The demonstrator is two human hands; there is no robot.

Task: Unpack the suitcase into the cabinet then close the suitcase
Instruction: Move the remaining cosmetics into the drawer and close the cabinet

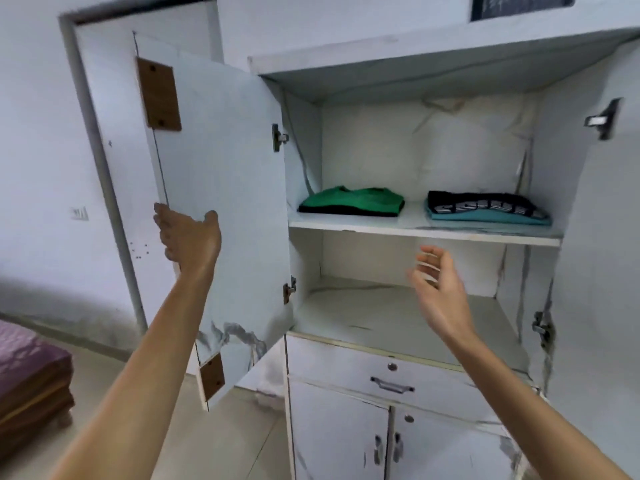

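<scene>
At centre left our left hand [188,233] grips the door [225,161] edge, fingers curled round it; our right hand [438,285] hovers spread, holding nothing, mid-frame before the cabinet [381,313]; green top [353,200] and dark stack [485,211] lie apart on its shelf [363,226], centre right

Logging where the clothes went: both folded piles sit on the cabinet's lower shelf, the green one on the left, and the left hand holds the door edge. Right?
Not quite. The head view shows the green pile and the dark pile on the upper shelf, not the lower. The rest holds: green on the left, left hand holding the door edge.
</scene>
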